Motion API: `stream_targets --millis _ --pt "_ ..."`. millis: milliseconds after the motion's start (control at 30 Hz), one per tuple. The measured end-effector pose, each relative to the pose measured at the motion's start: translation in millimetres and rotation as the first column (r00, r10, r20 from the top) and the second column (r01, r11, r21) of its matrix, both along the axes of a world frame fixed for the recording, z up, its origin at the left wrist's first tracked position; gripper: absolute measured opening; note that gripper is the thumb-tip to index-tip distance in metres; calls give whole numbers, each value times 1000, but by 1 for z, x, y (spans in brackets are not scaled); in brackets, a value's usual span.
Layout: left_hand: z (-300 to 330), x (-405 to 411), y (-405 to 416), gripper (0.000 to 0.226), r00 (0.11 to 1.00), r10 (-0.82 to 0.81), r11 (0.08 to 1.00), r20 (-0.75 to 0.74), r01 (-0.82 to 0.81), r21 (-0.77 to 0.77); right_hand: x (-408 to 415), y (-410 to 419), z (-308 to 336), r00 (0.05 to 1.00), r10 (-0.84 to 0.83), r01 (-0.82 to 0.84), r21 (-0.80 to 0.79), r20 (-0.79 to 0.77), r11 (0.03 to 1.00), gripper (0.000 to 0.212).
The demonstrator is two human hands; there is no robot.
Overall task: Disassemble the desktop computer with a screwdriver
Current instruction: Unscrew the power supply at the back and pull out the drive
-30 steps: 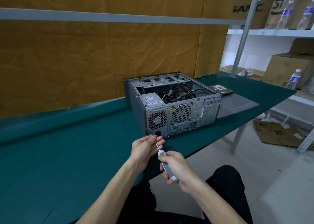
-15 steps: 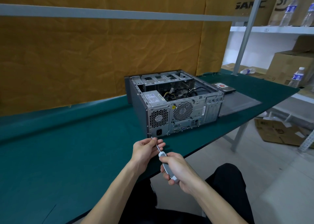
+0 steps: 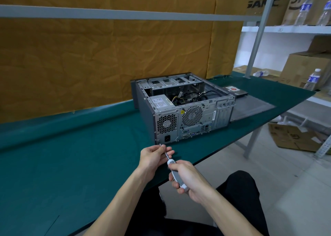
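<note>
Table [image 3: 71, 164]: green mat, carrying the work.
Computer case [image 3: 182, 110]: on its side at 12 o'clock from the hands, open face up — cables and power supply exposed.
Side panel [image 3: 250, 110]: flat at the case's 3 o'clock, apparently already removed.
Right hand [image 3: 188, 178]: fingers wrapped round the screwdriver [image 3: 174, 171] handle.
Left hand [image 3: 154, 157]: fingers pinch the shaft, steadying it.
Tip: at the rear panel's lower-left corner — whether it is seated in a screw cannot be told.
Remaining: judging by this, the internals are still to come out.
</note>
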State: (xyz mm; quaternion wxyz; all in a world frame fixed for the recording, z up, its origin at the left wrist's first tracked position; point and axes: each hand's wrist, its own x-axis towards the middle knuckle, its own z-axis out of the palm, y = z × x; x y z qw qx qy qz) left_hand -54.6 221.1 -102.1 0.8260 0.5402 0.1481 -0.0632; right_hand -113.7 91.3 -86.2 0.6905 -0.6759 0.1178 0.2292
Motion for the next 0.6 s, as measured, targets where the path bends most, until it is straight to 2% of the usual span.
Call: stream_targets --millis 100,167,267,333,367,433,500,533,567,600 --pt "0 0 -1 24 1000 10 1000 -1 -10 5 1 -1 -1 999 -9 12 62 -49 998 19" --pt "1 1 -2 24 1000 17 1000 -1 -17 1 3 -3 0 991 -4 31 208 -131 978 20" --pt "1 2 -3 21 999 35 999 -10 -35 -1 7 -7 2 971 44 67 443 -235 894 22" --pt "0 3 -2 19 999 40 999 -16 -40 3 9 -7 2 975 55 44 436 -214 899 23" --pt "-1 4 -2 19 999 42 999 -20 -42 8 10 -7 3 983 50 17 359 -177 933 22" --pt "-3 5 -2 19 999 39 999 -24 -38 32 10 -3 4 998 39 -34 101 -47 994 23" --pt "-2 6 -3 20 999 24 998 -29 -22 63 6 4 7 990 83 -58 -202 117 978 26" --pt "-2 7 -4 21 999 16 998 -34 -14 64 4 7 7 967 143 -43 -414 211 909 25" --pt "-1 7 -5 21 999 11 999 -39 -9 51 3 9 1 923 238 13 -642 303 766 20" --pt "-1 7 -5 21 999 7 999 -41 -6 35 1 12 -5 875 344 75 -796 342 600 14"
